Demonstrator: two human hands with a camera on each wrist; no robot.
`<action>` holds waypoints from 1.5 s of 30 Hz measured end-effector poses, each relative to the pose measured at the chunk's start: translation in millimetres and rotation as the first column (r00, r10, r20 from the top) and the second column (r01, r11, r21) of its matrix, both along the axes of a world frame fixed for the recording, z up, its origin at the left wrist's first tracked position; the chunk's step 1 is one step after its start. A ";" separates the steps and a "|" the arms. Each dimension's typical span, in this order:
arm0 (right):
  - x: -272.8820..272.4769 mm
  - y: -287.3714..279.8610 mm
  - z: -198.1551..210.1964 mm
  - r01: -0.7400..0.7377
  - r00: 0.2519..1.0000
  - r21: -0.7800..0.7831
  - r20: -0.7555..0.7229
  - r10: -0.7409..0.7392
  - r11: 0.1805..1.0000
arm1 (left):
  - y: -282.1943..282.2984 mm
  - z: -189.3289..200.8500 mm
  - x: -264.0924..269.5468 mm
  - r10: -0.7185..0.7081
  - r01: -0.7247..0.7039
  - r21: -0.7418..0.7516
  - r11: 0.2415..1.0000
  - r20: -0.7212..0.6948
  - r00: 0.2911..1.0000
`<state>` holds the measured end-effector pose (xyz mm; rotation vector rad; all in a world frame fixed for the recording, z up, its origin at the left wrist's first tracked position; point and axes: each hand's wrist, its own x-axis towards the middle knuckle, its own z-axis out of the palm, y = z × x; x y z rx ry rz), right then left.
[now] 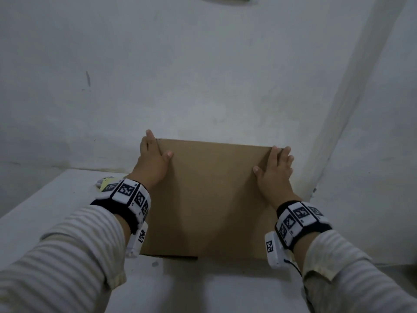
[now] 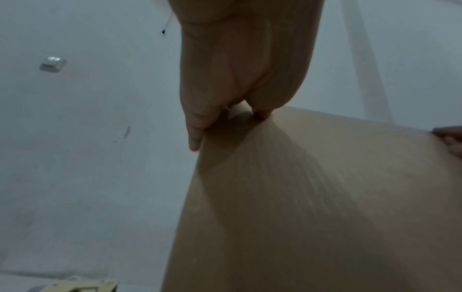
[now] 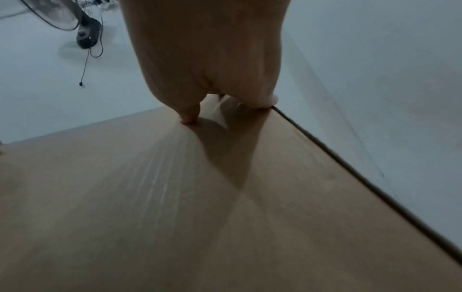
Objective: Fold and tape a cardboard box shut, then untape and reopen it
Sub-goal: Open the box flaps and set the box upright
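A brown cardboard box (image 1: 209, 195) stands on the white surface with one broad plain face toward me, its far edge close to the wall. My left hand (image 1: 153, 159) holds its far left corner, thumb on the face and fingers round the side edge. The left wrist view shows the same hold, the left hand (image 2: 225, 79) on the box (image 2: 312, 197). My right hand (image 1: 275, 172) holds the far right corner likewise, thumb on the face and fingers over the edge. The right wrist view shows the right hand (image 3: 207, 59) on the box (image 3: 175, 197). No tape shows.
The white table (image 1: 56, 211) runs to a white wall (image 1: 203, 75), with a pillar (image 1: 352, 109) just right of the box. A small yellowish item (image 1: 106, 185) lies behind my left wrist. A fan (image 3: 62, 15) with a loose cable stands on the floor.
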<state>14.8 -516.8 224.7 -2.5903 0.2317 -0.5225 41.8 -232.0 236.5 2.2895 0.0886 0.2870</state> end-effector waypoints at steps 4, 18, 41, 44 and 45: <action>1.4 -5.1 -9.0 -0.009 1.000 -0.024 -0.015 0.009 1.000 | 1.5 -13.0 -1.6 -0.013 0.012 -0.026 1.000 -0.064 0.998; -28.9 -5.9 -44.9 0.131 0.982 0.093 -0.145 -0.117 0.987 | 5.1 -54.9 -29.1 -0.014 0.029 0.073 0.997 -0.201 0.979; -13.6 55.0 -41.3 -0.152 0.968 -0.348 -0.242 0.068 0.925 | -3.5 -53.2 -17.7 0.022 -0.025 0.236 0.972 0.015 1.000; -11.2 60.9 -43.9 -0.177 0.968 -0.367 -0.234 0.093 0.913 | -7.5 -53.0 -20.4 0.064 -0.064 0.264 0.962 0.008 0.998; -10.4 62.2 -45.0 -0.180 0.967 -0.361 -0.236 0.097 0.915 | -8.0 -51.8 -19.5 0.056 -0.056 0.267 0.962 0.006 0.998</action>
